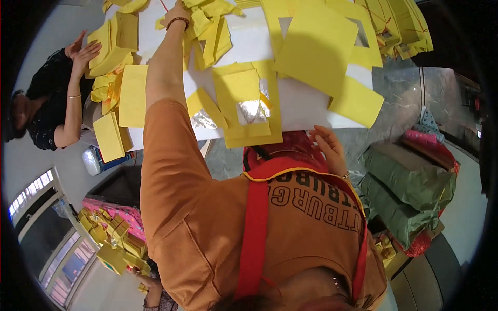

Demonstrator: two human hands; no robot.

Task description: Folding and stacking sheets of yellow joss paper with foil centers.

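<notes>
My left hand (176, 14) reaches across the white table to its far side, beside crumpled yellow paper (210, 36). Its fingers look curled, but what they grip is too small to make out; a thin red strip (164, 5) shows right by them. Just off the near table edge, my right hand (329, 146) is empty, with its fingers loosely apart. Between the hands, a yellow paper piece with a silvery window (254, 111) overhangs the near edge. Right of it lie a large yellow sheet (314, 49) and a folded yellow piece (358, 101).
At the left, another person's hands (85, 54) touch a yellow stack (115, 41). Yellow cards (134, 96) line the table's left edge. Yellow box shapes (399, 23) stand at the far right. Green wrapped bundles (410, 171) sit right of me; yellow bundles (122, 230) lie behind, lower left.
</notes>
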